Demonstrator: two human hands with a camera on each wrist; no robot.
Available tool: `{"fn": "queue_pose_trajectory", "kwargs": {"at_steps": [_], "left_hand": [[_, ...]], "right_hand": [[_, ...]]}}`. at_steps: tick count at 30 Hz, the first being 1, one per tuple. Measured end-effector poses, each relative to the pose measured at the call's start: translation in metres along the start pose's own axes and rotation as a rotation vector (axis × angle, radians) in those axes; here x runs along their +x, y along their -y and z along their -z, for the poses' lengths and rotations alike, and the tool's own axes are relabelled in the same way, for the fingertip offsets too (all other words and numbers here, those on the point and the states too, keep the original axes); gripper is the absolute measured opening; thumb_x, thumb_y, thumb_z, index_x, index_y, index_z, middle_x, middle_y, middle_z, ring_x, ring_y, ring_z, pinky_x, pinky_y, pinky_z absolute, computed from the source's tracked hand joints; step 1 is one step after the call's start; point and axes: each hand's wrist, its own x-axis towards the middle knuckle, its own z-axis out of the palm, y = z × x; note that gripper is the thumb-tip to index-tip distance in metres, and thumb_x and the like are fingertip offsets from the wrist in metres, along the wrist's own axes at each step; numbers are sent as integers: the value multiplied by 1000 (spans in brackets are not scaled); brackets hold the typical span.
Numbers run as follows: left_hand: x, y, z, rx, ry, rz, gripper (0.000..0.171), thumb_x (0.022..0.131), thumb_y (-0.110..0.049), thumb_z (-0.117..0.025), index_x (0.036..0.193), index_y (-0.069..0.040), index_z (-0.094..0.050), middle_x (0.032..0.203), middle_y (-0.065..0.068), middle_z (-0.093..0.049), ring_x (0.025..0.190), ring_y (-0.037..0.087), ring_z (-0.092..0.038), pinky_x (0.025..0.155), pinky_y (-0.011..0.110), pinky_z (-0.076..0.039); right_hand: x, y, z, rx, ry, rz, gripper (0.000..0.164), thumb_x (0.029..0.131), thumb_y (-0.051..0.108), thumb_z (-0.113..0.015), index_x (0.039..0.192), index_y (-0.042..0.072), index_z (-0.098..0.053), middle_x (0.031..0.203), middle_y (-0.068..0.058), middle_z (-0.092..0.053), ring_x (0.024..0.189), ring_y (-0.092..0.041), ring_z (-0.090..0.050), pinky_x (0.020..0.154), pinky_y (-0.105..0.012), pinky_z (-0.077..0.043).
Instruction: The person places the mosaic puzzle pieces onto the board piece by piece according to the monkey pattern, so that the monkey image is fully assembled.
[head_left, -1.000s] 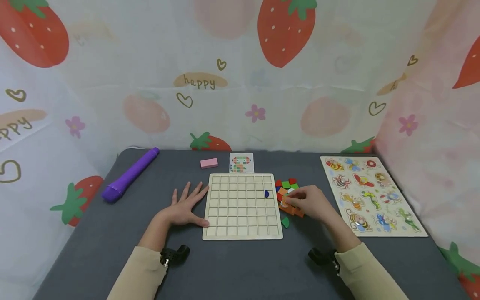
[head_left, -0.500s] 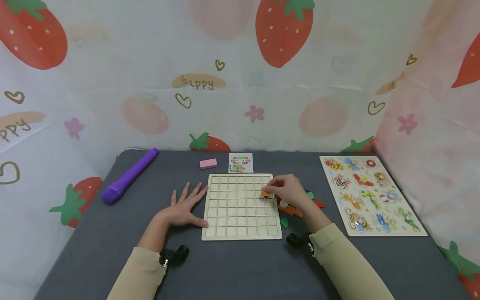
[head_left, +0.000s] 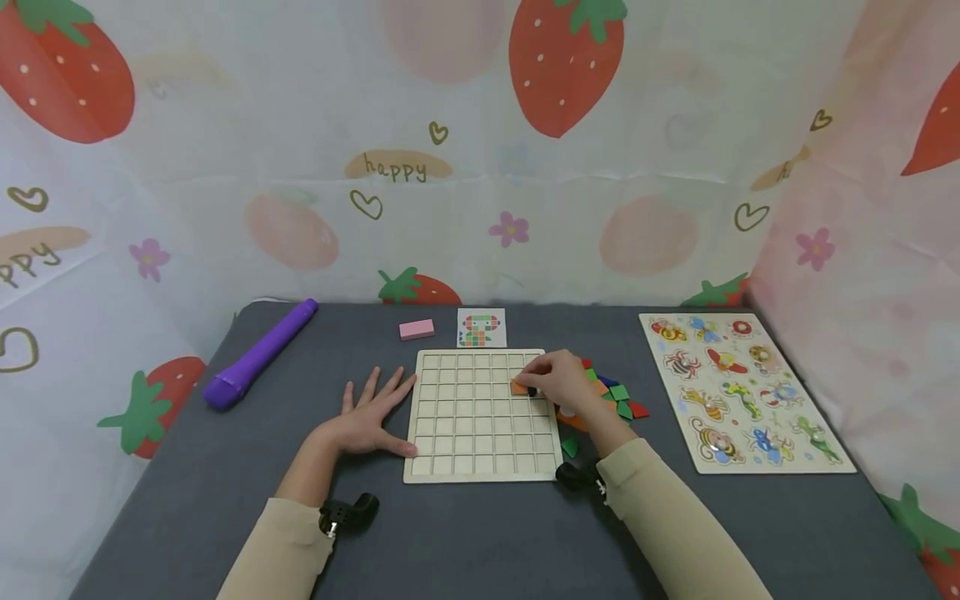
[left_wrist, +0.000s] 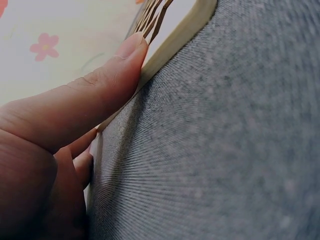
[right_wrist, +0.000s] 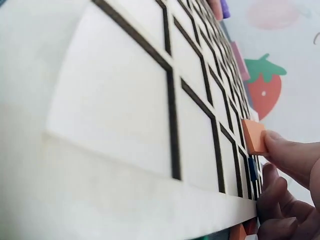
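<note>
A pale wooden grid board point(head_left: 480, 433) lies on the dark cloth in front of the person. My right hand point(head_left: 561, 382) pinches an orange square tile point(head_left: 518, 388) over the board's right part, and in the right wrist view the thumb presses the side of that orange tile point(right_wrist: 254, 136). Just right of it a dark blue piece point(right_wrist: 252, 169) sits in the grid, partly covered by the fingers in the head view. My left hand point(head_left: 367, 419) is spread flat beside the board, its thumb point(left_wrist: 107, 82) touching the board's left edge.
Loose red, green, blue and orange tiles point(head_left: 619, 393) lie right of the board, partly under the right forearm. Behind the board are a pattern card point(head_left: 482, 327) and a pink block point(head_left: 416, 330). A purple microphone-shaped stick point(head_left: 260, 354) lies left, an insect puzzle board point(head_left: 738, 392) right.
My right hand has moved left from the loose tiles to the board, bringing an orange tile over the cell left of the dark blue piece. The left hand stays in place.
</note>
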Motion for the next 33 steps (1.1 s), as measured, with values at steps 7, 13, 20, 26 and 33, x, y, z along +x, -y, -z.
{"fn": "queue_pose_trajectory", "kwargs": {"at_steps": [7, 13, 20, 26, 33], "left_hand": [[-2, -1, 0, -7, -4, -6, 121, 74, -61, -82, 164, -26, -10, 172, 6, 2, 154, 37, 23, 112, 68, 22], [-1, -1, -1, -4, -8, -7, 121, 74, -61, -82, 164, -26, -11, 172, 5, 2, 154, 37, 22, 112, 68, 23], [-1, -2, -1, -18, -7, -11, 121, 74, -60, -83, 164, -25, -11, 172, 6, 2, 154, 37, 22, 112, 68, 23], [-2, 0, -1, -9, -12, -21, 120, 74, -59, -83, 165, -25, -11, 172, 7, 1, 154, 38, 22, 112, 68, 22], [-2, 2, -2, -14, -13, -18, 121, 74, -60, -83, 165, -26, -10, 172, 6, 2, 154, 37, 23, 112, 67, 23]], "right_hand": [[-3, 4, -4, -34, -18, 0, 10, 90, 28, -78, 88, 18, -80, 85, -1, -72, 78, -20, -60, 62, -32, -49], [-5, 5, -5, -95, -45, 41, 10, 89, 27, -79, 87, 17, -77, 86, 0, -70, 80, -18, -61, 68, -32, -51], [-7, 1, -2, -32, -57, 14, 14, 87, 28, -81, 88, 15, -75, 80, -4, -68, 68, -22, -55, 55, -32, -44], [-13, 1, 7, -39, -72, 37, 15, 89, 27, -80, 95, 13, -76, 85, -2, -71, 74, -18, -60, 63, -32, -49], [-22, -6, 23, -70, -93, 71, 17, 92, 26, -76, 103, 13, -76, 94, -4, -70, 83, -21, -61, 69, -35, -51]]}}
